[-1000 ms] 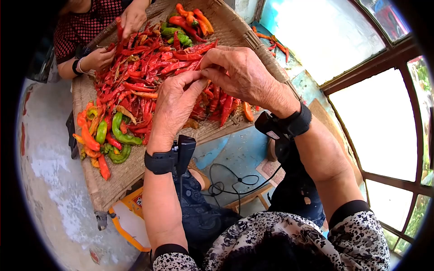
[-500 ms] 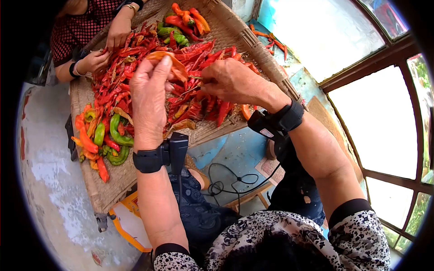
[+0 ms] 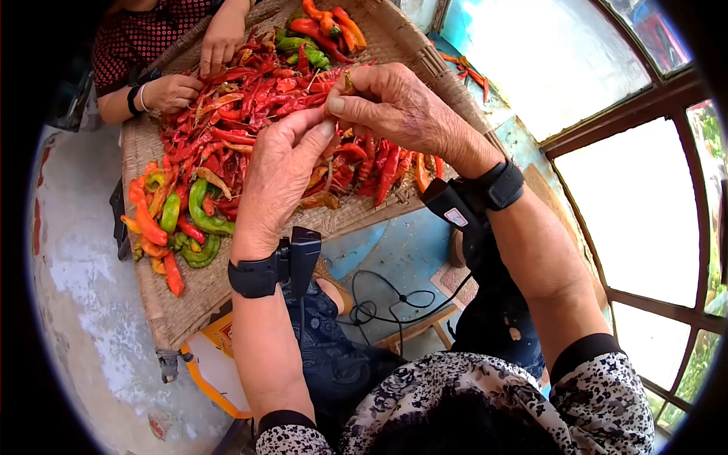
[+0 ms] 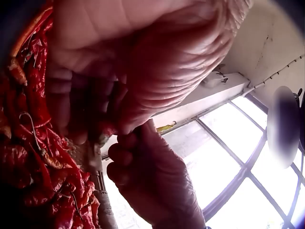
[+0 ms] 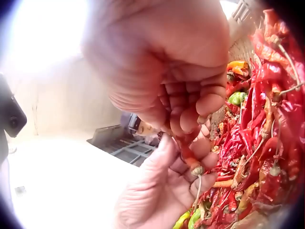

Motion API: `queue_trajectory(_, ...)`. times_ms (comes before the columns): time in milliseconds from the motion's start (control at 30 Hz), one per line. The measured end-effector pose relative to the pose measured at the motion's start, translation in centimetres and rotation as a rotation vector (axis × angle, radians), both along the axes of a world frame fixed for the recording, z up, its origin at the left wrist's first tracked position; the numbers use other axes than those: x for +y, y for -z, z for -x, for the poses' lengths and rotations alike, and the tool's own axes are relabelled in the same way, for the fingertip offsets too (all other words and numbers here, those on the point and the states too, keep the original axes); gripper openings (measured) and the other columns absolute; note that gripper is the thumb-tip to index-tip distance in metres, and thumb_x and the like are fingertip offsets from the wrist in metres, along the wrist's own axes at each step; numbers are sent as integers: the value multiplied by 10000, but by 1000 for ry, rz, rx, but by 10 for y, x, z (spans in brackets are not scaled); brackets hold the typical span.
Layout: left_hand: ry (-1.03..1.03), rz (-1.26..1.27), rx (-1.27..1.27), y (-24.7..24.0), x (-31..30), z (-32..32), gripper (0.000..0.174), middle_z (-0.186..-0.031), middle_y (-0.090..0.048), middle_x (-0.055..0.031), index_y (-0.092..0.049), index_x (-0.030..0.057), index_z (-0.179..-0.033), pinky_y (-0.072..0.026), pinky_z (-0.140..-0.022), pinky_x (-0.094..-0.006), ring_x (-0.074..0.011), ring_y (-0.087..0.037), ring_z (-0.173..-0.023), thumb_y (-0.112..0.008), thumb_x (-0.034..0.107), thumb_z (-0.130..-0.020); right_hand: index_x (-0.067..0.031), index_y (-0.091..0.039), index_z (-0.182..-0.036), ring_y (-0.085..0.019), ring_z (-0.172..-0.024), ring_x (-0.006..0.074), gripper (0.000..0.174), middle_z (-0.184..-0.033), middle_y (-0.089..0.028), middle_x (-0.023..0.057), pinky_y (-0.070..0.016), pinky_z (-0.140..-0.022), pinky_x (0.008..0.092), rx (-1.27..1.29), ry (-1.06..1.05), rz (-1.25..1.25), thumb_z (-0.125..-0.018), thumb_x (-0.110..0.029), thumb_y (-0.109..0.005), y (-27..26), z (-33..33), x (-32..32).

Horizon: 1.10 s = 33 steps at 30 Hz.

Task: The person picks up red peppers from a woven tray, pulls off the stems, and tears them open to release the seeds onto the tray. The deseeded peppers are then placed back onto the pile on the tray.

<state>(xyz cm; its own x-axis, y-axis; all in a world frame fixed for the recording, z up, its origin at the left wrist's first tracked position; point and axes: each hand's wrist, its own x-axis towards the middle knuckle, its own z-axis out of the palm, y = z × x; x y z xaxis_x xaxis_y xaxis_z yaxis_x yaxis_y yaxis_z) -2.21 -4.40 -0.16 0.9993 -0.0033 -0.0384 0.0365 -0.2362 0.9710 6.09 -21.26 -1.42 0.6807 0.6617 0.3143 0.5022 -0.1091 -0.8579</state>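
Left hand [image 3: 274, 171] and right hand [image 3: 406, 114], lately apart, meet above the woven tray [image 3: 171, 307]; both grips pinch one stemmed red chili [image 5: 189, 157]; close checking seems underway.

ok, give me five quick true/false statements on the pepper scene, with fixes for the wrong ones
1. The left hand and right hand are close together over the red chili peppers. True.
2. Both of those wrists are bare. False: each wears a black strap, left strap and right strap.
3. In the right wrist view, a stemmed orange-red pepper shows at the fingers. True.
4. All green peppers sit in one cluster. False: there is a near cluster and a far cluster.
5. Another person's hands are at the woven tray. True.
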Motion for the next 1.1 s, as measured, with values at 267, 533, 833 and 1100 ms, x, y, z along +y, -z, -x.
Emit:
queue_trajectory(267, -663, 245, -433, -4, 48, -13, 476, -1163, -573, -95, -461, -13, -1290, -428, -852, -286, -129, -552, -1004, -609, 232, -909, -10, -619, -997, -654, -729, 289, 250, -774, -654, 159, -531, -643, 382, -286, 53, 144, -834, -197, -652, 23, 12, 13)
queue_trajectory(533, -367, 134, -284, -1, 40, -8, 334, -1107, -615, -54, -581, 7, -1185, -433, -800, -211, -93, -555, -974, -606, 196, -911, -45, -611, -950, -641, -762, 309, 243, -864, -606, 129, -525, -621, 403, -612, 24, 618, -836, -259, -623, 45, 40, 45)
queue_trajectory(833, -69, -452, -91, -1, 22, 4, 272, -852, -634, -28, -640, -8, -1049, -448, -725, -242, -95, -554, -773, -567, 221, -922, -28, -657, -882, -637, -754, 328, 174, -769, -638, 164, -515, -651, 406, -409, -6, 210, -774, -165, -650, 29, 7, 23)
queue_trajectory(1100, -144, -374, -258, 8, 27, -4, 197, -698, -607, -26, -653, 23, -969, -419, -562, -243, -76, -521, -626, -567, 189, -905, -33, -597, -1012, -635, -691, 333, 243, -723, -634, 154, -507, -622, 404, -312, 167, 130, -836, -195, -642, 10, 10, 2)
